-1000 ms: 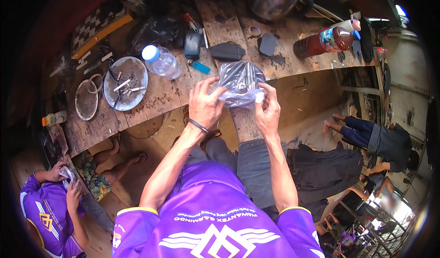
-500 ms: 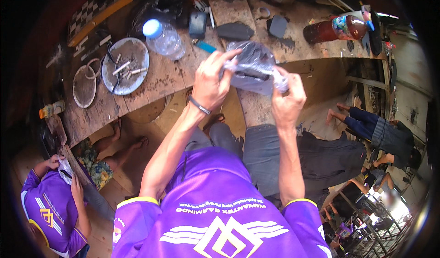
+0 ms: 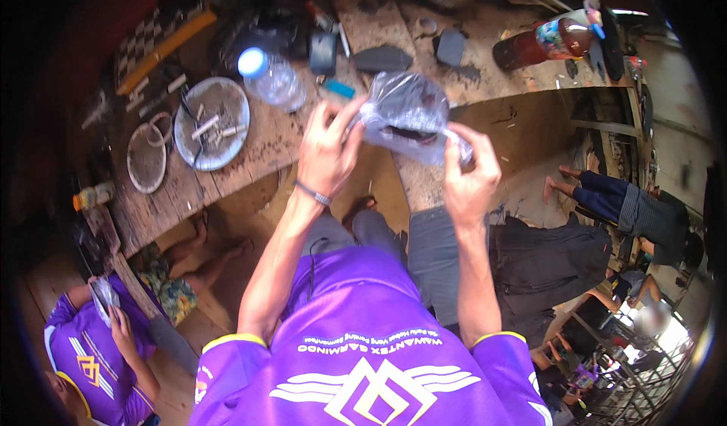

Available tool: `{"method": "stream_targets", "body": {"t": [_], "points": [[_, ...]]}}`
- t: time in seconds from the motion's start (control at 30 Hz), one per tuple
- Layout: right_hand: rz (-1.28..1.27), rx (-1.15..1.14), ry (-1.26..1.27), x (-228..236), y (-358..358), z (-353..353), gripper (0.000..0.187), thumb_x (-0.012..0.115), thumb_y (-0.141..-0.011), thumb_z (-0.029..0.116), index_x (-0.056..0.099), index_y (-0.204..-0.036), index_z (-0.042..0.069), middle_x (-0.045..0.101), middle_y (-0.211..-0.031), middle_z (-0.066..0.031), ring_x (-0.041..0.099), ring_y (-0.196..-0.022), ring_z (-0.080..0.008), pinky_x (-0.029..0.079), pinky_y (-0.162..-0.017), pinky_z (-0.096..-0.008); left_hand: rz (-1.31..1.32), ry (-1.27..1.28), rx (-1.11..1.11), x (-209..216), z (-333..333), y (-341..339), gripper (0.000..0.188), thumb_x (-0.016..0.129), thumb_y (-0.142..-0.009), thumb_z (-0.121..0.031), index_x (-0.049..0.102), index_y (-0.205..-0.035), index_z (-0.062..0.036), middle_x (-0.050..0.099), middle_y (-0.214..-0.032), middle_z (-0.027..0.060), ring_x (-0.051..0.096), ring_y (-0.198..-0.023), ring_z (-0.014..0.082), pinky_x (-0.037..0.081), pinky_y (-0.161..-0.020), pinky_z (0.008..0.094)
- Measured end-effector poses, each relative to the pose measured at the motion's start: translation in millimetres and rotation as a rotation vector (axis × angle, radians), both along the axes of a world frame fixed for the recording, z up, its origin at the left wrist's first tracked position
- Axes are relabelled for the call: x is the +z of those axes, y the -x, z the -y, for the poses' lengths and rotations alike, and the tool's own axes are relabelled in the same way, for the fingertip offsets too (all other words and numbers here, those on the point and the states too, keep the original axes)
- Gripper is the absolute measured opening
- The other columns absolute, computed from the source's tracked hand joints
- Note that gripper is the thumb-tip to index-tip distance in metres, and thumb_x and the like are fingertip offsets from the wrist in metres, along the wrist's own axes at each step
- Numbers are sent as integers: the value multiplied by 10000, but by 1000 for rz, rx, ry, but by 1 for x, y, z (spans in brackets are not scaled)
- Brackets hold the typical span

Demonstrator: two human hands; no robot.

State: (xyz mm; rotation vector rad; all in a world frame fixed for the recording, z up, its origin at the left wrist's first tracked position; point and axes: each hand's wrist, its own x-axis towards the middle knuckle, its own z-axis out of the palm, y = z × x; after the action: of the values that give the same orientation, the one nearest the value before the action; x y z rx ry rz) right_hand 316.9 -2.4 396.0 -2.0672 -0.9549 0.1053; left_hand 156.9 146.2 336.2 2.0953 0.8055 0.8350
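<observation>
Stretched between my two hands is a clear plastic bag [image 3: 409,112] with something dark inside; I cannot make out what the dark thing is. My left hand [image 3: 330,144] pinches the bag's left corner, its fingers closed. The right corner is gripped by my right hand [image 3: 471,172], thumb and fingers pressed together. The bag is held up above the near edge of the wooden table [image 3: 269,142]. Beyond its left side lies a teal lighter [image 3: 338,88], and behind it a flat dark piece [image 3: 383,59] rests on the tabletop.
A clear bottle with a blue cap [image 3: 274,81] stands left of a dark box [image 3: 323,53]. Further left is a plate of cigarette butts [image 3: 212,123]. A bottle of red liquid [image 3: 538,46] lies right. Dark cloth [image 3: 549,263] hangs beside me. A person [image 3: 102,335] sits at lower left.
Both hands have moved slightly left and toward me with the bag, and the bag has tilted so more of its face shows. The grip on both corners stays.
</observation>
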Motion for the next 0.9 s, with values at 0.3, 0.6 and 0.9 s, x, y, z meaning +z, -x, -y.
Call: {"method": "stream_targets", "body": {"t": [0.3,0.6,0.9], "points": [[304,-195,23,-7,50,9,360,662,-919,3,638,-1277,33,577,-1091,-128,618,-891,-226,517,-690,-318,-118,158,-250,20,14,0,677,859,-794,-287,552,-1339,-29,611,-1100,145,647,-944,274,548,-838,387],[-238,-198,-83,-39,102,-8,247,588,-996,101,693,-1178,-30,717,-1107,-218,713,-980,-388,578,-834,-427,-12,304,-297,5,-2,4,167,674,-927,-84,646,-1056,19,687,-880,137,684,-814,222,537,-750,342],[-694,-511,-110,-114,86,-11,254,652,-1005,156,708,-1179,-19,770,-925,-95,658,-703,-129,519,-611,-282,111,703,-394,-24,-17,-12,113,647,-1004,-108,583,-1019,-16,619,-871,-11,567,-802,57,482,-724,239]]}}
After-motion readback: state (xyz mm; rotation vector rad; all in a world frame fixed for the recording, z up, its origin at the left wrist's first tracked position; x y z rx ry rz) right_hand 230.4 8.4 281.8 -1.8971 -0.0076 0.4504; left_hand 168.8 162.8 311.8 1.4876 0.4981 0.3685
